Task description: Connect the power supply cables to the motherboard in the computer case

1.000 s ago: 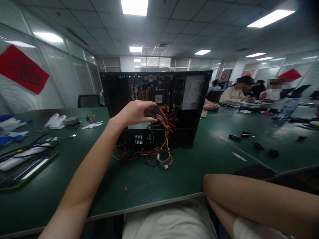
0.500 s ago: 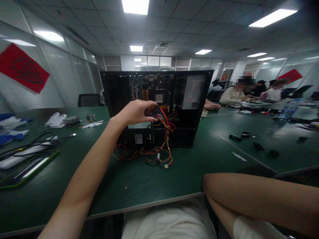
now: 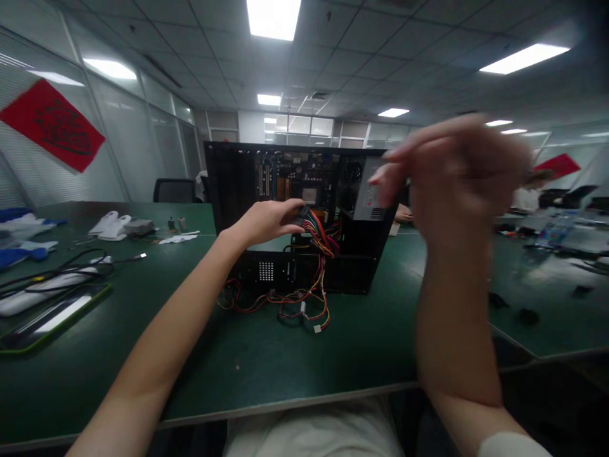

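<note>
An open black computer case [image 3: 352, 274] stands on the green table, its motherboard [image 3: 297, 174] and silver power supply [image 3: 368, 190] showing. My left hand [image 3: 271, 222] pinches a black connector [image 3: 302, 214] on a bundle of coloured cables [image 3: 323, 238] in front of the case opening. More cables droop over the lower edge onto the table, ending in a white plug [image 3: 318, 329]. My right hand [image 3: 457, 165] is raised at the right, close to the case's upper right corner and blurred by motion; its fingers are curled, and whether it holds anything is unclear.
On the green table [image 3: 266, 374] at the left lie a phone [image 3: 57, 320], black cables [image 3: 66, 276], white objects [image 3: 111, 225] and blue-white packaging [image 3: 23, 238]. Small black parts [image 3: 527, 316] lie at the right. Another person's hand [image 3: 404, 214] shows behind the case.
My right hand has risen from the table's front edge to beside the case's upper right. My left hand keeps its pinch on the connector. The view has shifted slightly.
</note>
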`<move>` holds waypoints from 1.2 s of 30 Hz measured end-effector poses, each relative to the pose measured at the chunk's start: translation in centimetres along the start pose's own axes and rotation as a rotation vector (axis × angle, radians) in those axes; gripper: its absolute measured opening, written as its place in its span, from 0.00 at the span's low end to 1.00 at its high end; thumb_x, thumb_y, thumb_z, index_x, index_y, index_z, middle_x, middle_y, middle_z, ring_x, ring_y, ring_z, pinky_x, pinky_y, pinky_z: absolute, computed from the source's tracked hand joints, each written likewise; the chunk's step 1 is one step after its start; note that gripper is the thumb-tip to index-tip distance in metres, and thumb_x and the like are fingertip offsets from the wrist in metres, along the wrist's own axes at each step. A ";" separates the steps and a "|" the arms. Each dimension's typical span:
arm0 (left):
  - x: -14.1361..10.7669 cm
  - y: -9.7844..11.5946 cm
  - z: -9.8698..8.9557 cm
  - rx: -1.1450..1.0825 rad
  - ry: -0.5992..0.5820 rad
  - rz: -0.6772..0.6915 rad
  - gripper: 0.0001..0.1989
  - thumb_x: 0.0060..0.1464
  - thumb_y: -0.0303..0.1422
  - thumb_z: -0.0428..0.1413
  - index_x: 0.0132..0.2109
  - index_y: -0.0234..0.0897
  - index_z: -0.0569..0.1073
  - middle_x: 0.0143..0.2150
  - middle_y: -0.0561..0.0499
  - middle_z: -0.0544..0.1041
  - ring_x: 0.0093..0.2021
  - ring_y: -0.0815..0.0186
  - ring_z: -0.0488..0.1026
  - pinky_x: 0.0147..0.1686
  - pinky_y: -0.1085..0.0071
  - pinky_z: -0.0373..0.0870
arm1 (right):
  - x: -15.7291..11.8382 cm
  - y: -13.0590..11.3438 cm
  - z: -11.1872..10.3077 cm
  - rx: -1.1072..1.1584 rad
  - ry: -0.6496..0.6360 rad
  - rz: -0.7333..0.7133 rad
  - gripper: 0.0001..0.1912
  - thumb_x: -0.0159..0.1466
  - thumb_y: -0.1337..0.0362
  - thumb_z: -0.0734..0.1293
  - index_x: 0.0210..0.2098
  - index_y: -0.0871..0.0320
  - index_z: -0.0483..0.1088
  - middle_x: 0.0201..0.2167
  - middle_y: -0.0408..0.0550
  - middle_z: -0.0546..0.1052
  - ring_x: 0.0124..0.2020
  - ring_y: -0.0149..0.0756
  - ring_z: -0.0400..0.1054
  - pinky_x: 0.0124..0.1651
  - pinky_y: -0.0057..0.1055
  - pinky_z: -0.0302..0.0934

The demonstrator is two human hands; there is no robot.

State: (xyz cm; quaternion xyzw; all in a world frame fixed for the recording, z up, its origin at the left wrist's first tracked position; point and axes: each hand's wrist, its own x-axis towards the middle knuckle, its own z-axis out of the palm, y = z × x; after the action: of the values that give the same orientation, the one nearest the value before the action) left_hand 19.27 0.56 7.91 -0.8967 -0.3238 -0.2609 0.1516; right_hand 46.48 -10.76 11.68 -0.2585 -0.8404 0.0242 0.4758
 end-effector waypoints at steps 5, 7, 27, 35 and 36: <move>0.1 -1.1 1.1 -0.208 -0.062 0.019 0.28 0.69 0.42 0.61 0.70 0.34 0.71 0.49 0.40 0.86 0.44 0.57 0.83 0.41 0.67 0.72 | 1.8 7.3 5.2 -0.504 -0.231 -0.305 0.25 0.74 0.75 0.59 0.65 0.55 0.75 0.65 0.61 0.75 0.64 0.52 0.71 0.65 0.55 0.73; 0.1 -1.4 1.3 -0.204 -0.075 0.014 0.28 0.69 0.42 0.61 0.70 0.34 0.71 0.52 0.39 0.86 0.45 0.56 0.83 0.42 0.67 0.73 | 1.6 10.4 6.9 -0.631 -0.290 -0.332 0.26 0.74 0.76 0.59 0.68 0.58 0.73 0.68 0.65 0.72 0.67 0.54 0.68 0.65 0.57 0.72; 1.8 1.2 5.0 0.394 -0.099 -0.091 0.17 0.72 0.33 0.53 0.50 0.30 0.85 0.49 0.33 0.85 0.50 0.44 0.84 0.45 0.57 0.78 | -0.5 18.1 10.0 -0.302 -0.333 0.252 0.14 0.76 0.64 0.67 0.45 0.65 0.85 0.37 0.54 0.85 0.40 0.41 0.78 0.43 0.31 0.66; 4.4 0.3 8.1 0.276 -0.283 -0.261 0.20 0.74 0.36 0.52 0.54 0.28 0.85 0.52 0.28 0.85 0.55 0.39 0.83 0.50 0.53 0.79 | 0.8 19.0 10.1 -0.475 -0.468 0.499 0.14 0.68 0.76 0.68 0.45 0.63 0.87 0.41 0.54 0.87 0.44 0.40 0.80 0.43 0.26 0.64; 4.7 -0.1 8.3 0.266 -0.292 -0.258 0.19 0.73 0.36 0.53 0.53 0.27 0.85 0.52 0.28 0.85 0.55 0.38 0.83 0.50 0.53 0.79 | 1.0 19.1 10.2 -0.487 -0.480 0.504 0.15 0.67 0.77 0.69 0.45 0.63 0.87 0.42 0.55 0.87 0.45 0.41 0.81 0.44 0.27 0.65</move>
State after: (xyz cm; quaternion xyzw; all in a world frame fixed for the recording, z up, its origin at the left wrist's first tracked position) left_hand 25.38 6.63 3.78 -0.8484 -0.4856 -0.1004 0.1852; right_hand 45.67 8.35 1.40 -0.5478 -0.8190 0.0001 0.1707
